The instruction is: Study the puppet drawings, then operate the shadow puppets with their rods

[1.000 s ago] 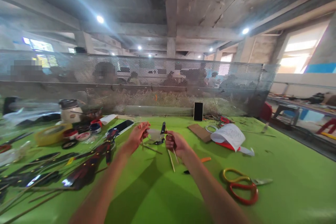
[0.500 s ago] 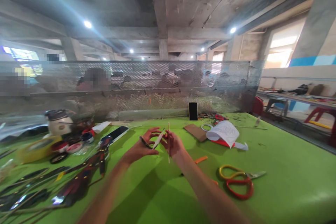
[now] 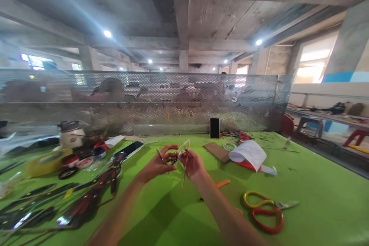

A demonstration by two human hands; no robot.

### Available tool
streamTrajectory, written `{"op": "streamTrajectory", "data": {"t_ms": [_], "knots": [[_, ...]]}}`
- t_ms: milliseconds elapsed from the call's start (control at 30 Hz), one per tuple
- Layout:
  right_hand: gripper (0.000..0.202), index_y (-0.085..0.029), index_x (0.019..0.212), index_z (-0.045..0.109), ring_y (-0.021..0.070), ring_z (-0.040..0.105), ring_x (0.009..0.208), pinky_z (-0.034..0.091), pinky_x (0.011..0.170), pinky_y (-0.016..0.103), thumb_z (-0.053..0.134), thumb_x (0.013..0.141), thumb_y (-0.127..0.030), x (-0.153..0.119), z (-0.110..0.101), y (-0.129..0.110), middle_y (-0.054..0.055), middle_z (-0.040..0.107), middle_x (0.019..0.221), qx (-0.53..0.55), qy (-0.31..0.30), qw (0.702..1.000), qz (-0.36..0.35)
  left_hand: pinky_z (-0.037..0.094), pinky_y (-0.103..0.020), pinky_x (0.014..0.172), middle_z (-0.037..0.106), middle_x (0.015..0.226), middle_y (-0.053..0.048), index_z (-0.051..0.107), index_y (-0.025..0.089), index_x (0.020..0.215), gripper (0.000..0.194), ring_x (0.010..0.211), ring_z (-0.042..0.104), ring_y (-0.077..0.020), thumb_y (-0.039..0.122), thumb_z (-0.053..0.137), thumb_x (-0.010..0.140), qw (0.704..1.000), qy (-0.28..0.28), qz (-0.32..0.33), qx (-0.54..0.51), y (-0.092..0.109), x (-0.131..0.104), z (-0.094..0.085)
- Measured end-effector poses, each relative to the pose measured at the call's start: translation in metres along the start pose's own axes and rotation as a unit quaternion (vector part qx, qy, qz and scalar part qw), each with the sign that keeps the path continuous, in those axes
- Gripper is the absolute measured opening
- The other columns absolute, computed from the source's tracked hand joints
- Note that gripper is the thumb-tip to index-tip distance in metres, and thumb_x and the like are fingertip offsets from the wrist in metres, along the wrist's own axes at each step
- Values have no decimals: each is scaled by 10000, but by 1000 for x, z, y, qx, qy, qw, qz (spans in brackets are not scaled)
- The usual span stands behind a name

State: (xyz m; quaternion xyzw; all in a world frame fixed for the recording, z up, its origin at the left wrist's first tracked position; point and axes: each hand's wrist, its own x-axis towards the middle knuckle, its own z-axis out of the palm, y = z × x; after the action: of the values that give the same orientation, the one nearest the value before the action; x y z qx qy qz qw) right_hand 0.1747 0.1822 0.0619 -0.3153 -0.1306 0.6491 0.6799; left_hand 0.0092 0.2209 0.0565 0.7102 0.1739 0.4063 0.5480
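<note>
Head view: both hands meet above the middle of the green tabletop (image 3: pixel 317 200). The left hand (image 3: pixel 157 165) is curled, fingers pinched on a small dark roll, probably tape (image 3: pixel 172 158). The right hand (image 3: pixel 193 163) is closed around a thin bamboo stick (image 3: pixel 184 169) that slants down from its fist. Red and yellow scissors (image 3: pixel 263 211) lie toward the right near edge. A phone (image 3: pixel 214 128) leans against the mesh screen (image 3: pixel 144 100) at the far edge.
</note>
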Motion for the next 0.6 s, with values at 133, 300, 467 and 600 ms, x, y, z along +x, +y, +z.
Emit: {"op": "streamTrajectory", "data": {"t_ms": [133,300,467,600], "knots": [[156,-150,775,606,114,639,587,531,577,211,515,895,-109,-2,0,0,39,663,668,17,11,1000,-2,536,-369,838,748,1012,-79,577,237,1200,669,974,702,-246,255,877,602,997,58,42,32,-9,5,22],[163,-159,744,564,120,636,598,579,677,239,508,858,-56,-6,4,1,15,598,592,-2,-15,998,-63,568,-376,723,749,751,-58,667,185,935,428,719,722,-238,420,832,618,972,236,11,-12,-6,10,28],[92,-173,828,558,108,536,462,488,441,214,549,811,-84,0,0,3,-30,539,531,-224,61,964,-130,577,-371,691,725,678,-45,675,149,919,457,663,726,-249,412,828,578,939,325,-11,-114,8,9,2],[141,-170,913,578,95,461,388,367,378,190,530,796,-108,12,-8,13,-67,488,474,-388,58,906,-157,552,-326,605,728,735,-44,690,138,952,482,645,716,-230,376,826,556,926,361,9,-114,4,9,-19]]}}
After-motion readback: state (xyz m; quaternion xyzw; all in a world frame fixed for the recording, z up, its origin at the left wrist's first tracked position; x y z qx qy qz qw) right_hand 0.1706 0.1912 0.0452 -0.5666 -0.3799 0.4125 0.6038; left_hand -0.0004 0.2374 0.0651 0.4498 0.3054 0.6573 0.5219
